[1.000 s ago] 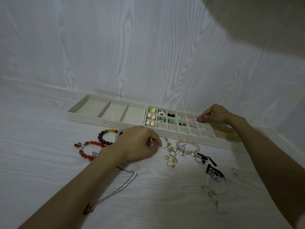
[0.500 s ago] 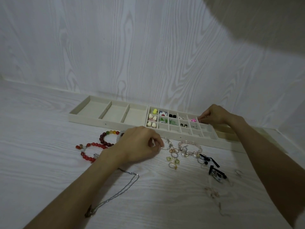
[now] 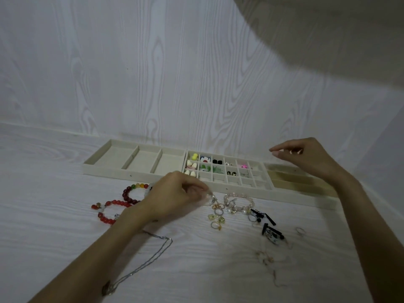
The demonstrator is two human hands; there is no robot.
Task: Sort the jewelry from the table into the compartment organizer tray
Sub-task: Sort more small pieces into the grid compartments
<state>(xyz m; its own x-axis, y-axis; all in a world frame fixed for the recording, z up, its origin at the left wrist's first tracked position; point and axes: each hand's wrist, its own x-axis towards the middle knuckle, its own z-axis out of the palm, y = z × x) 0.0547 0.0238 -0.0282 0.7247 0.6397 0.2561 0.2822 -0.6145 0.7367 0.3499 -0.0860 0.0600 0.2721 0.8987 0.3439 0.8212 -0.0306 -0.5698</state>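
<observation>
A long beige organizer tray [image 3: 113, 169] lies along the wall, its small middle compartments holding earrings and studs. Loose jewelry lies in front of it: red bead bracelets [image 3: 113, 206], a pale bead bracelet [image 3: 239, 204], small rings and earrings [image 3: 217, 216], black hair clips [image 3: 270, 227] and a silver chain [image 3: 153, 254]. My left hand [image 3: 175, 197] curls over the table and pinches a small clear, silvery piece [image 3: 211, 196] at its fingertips. My right hand [image 3: 306, 156] hovers above the tray's right part with relaxed fingers, holding nothing I can see.
A white wood-grain wall rises directly behind the tray. A thin ring [image 3: 300, 230] and a fine pale chain [image 3: 271, 261] lie at the front right. The tray's three large left compartments [image 3: 142, 159] hold nothing.
My right hand has lifted off the small compartments and moved right, fingers loosened. My left hand has stayed at the jewelry pile, pinching the small piece.
</observation>
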